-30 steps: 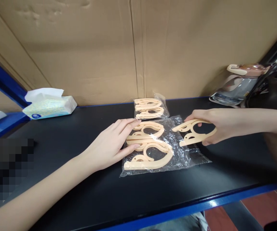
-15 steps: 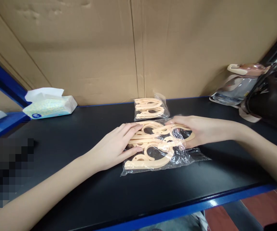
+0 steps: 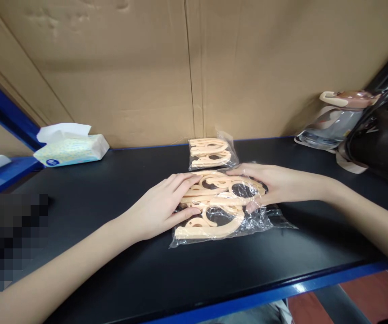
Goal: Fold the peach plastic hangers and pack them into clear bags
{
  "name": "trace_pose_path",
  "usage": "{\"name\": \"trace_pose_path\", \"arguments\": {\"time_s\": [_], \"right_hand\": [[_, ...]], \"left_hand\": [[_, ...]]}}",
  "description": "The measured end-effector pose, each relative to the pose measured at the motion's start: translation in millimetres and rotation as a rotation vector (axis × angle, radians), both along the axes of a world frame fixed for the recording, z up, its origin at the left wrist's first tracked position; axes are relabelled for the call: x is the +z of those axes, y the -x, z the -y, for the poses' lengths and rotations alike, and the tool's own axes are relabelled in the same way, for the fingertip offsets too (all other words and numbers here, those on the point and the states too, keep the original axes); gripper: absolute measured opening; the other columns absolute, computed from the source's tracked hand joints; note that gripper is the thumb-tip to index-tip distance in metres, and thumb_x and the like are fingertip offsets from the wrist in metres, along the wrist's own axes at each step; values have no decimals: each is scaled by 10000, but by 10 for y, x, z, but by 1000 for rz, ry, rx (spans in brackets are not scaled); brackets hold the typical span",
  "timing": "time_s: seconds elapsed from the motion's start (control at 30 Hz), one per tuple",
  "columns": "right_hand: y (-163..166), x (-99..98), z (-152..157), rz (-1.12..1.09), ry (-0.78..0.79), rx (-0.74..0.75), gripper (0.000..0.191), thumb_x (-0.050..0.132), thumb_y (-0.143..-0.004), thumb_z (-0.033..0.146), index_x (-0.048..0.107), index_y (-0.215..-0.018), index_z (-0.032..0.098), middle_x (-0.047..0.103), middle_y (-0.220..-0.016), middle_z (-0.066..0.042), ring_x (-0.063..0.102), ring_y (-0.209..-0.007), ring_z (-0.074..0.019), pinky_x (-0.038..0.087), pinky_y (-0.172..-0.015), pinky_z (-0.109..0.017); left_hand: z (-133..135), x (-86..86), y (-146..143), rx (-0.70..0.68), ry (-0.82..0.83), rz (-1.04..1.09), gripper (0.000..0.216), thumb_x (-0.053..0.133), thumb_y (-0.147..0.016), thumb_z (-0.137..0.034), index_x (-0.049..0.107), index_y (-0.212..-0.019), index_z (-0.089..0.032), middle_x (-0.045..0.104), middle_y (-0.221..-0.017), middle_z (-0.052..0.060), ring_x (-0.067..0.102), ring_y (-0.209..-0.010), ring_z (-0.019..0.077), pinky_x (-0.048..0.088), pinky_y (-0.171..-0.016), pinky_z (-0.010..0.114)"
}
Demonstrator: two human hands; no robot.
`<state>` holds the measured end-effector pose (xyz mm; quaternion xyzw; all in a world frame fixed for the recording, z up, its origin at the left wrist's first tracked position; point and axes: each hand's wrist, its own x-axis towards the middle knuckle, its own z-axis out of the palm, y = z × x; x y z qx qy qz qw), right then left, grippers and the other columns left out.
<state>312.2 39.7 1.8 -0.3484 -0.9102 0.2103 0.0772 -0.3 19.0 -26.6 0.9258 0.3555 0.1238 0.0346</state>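
A clear plastic bag (image 3: 275, 222) lies on the black table (image 3: 119, 270), holding several peach plastic hook-shaped hangers (image 3: 210, 227). My left hand (image 3: 160, 204) rests flat on the bag's left end, fingers over the hangers. My right hand (image 3: 275, 184) reaches into the bag's right side and grips one peach hanger (image 3: 229, 191) that now lies over the others under the film. A second, smaller bag of the same hangers (image 3: 210, 153) sits just behind, against the cardboard.
A tissue pack (image 3: 70, 146) stands at the back left on the blue shelf frame. At the back right lie a black bag (image 3: 381, 135) and a clear-wrapped item (image 3: 336, 117). A cardboard wall (image 3: 180, 67) closes the back. The table's blue front edge (image 3: 281, 292) runs near me.
My right hand carried a loose hanger from the right of the bag leftward and pushed it in among the others. My left hand stayed pressed on the bag.
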Motion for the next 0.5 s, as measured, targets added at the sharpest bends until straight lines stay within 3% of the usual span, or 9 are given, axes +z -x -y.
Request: {"name": "trace_pose_path", "arguments": {"time_s": [0.17,0.27,0.5], "right_hand": [[-119,113,-19,45,94,-62,742,726,-758,573,535,-1418,296,669,-1254,-39,622,-1094,-280,495,-881,-374],[-150,141,-30,73,104,-82,693,728,-747,583,600,-1361,288,707,-1098,-35,633,-948,-254,484,-755,-345],[-89,66,-53,6,132,-67,642,716,-771,583,609,-1325,277,691,-1056,-27,593,-859,-206,473,-742,-324]], "left_hand": [[2,13,5,2,-12,-12,612,402,-1004,-586,324,-1483,-212,427,-1493,90,466,-1293,267,404,-1085,385],[3,17,1,1,-16,-19,620,415,-999,-588,322,-1482,-211,421,-1496,85,451,-1303,265,393,-1093,384],[8,10,13,0,3,-7,619,418,-998,-591,327,-1479,-212,426,-1494,88,452,-1300,266,395,-1084,384]]}}
